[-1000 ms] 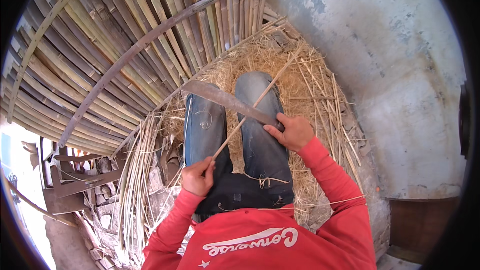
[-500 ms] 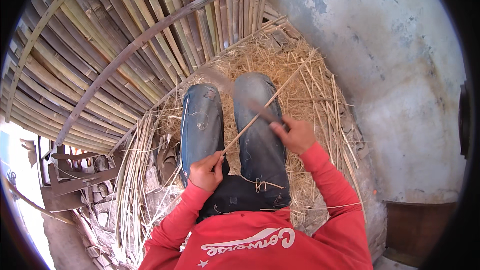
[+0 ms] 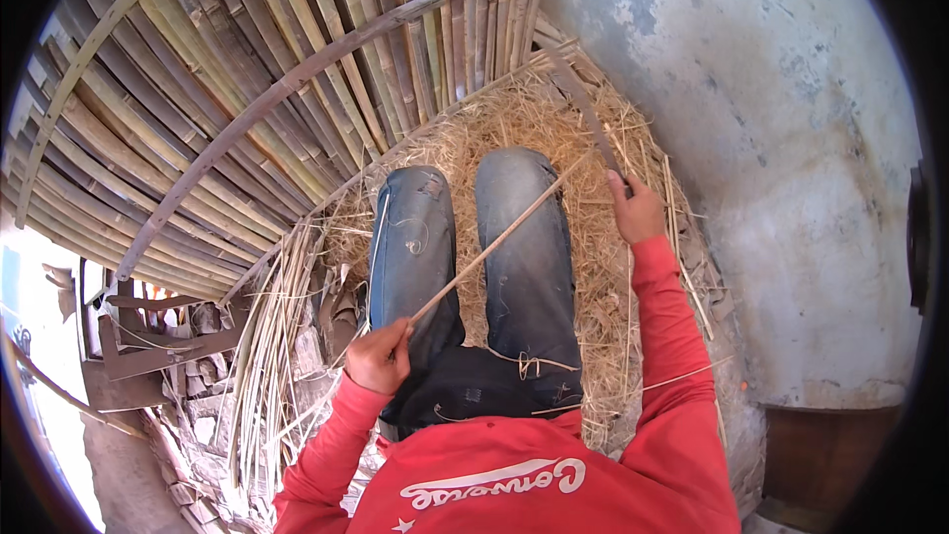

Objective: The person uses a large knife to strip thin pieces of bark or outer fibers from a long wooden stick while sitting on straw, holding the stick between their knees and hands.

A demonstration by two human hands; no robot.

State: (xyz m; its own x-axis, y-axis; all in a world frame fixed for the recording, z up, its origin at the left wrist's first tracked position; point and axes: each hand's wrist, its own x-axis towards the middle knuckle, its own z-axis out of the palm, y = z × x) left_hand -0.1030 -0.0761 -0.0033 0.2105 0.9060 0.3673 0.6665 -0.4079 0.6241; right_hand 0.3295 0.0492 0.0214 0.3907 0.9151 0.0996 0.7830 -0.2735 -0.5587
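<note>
My left hand (image 3: 379, 357) is closed on the near end of a thin bamboo strip (image 3: 499, 240), beside my left thigh. The strip slants up and away to the right, across both jeans-covered legs (image 3: 524, 277). My right hand (image 3: 639, 210), further out on the right, is wrapped round the handle of a long, dark-bladed knife (image 3: 583, 102). The blade points away toward the wall and stands apart from the strip, just past its far end. Pale shavings (image 3: 524, 109) cover the ground around my knees.
A large slatted bamboo panel (image 3: 287, 84) with curved crosspieces fills the far left. A bundle of thin strips (image 3: 267, 356) lies at my left, beside broken rubble. More strips lie on the right, along a worn blue-grey wall (image 3: 771, 158). A loose strip curls across my lap.
My right hand has swung the knife outward to the right and away, off the strip. My left hand has drawn slightly back toward me and left, still with the strip.
</note>
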